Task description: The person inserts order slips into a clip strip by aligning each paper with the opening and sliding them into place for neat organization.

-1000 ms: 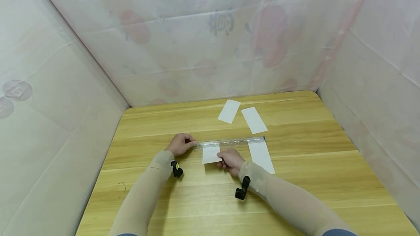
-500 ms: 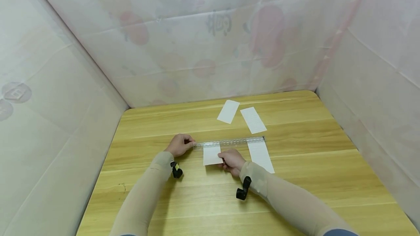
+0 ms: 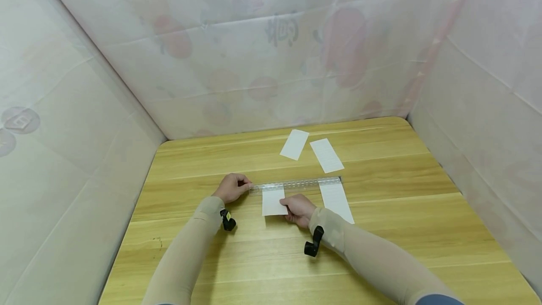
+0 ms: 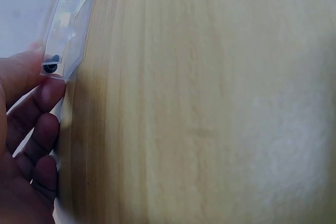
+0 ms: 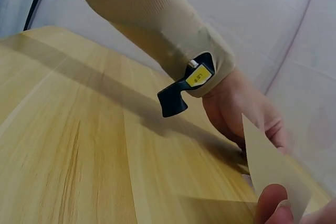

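A long clear plastic strip (image 3: 301,183) with a patterned band lies across the middle of the table. At its left end, my left hand (image 3: 232,188) pinches it between thumb and fingers. In the left wrist view the clear strip (image 4: 68,24) has a small dark round piece at that end. My right hand (image 3: 299,209) pinches the right edge of a white paper slip (image 3: 273,203), thumb on top. The slip's upper edge overlaps the strip, and its near end is raised and bent in the right wrist view. Another paper slip (image 3: 336,201) meets the strip's right end.
Two more white paper slips, one (image 3: 295,144) tilted right and one (image 3: 327,155) tilted left, lie behind the strip on the wooden table (image 3: 203,258). Pale printed cloth walls (image 3: 262,51) enclose the back and sides. Black camera mounts (image 3: 313,244) sit on both wrists.
The near edge of the pinched paper slip has shifted slightly toward me, with the right hand still on it. My left hand and the other slips have stayed in place.
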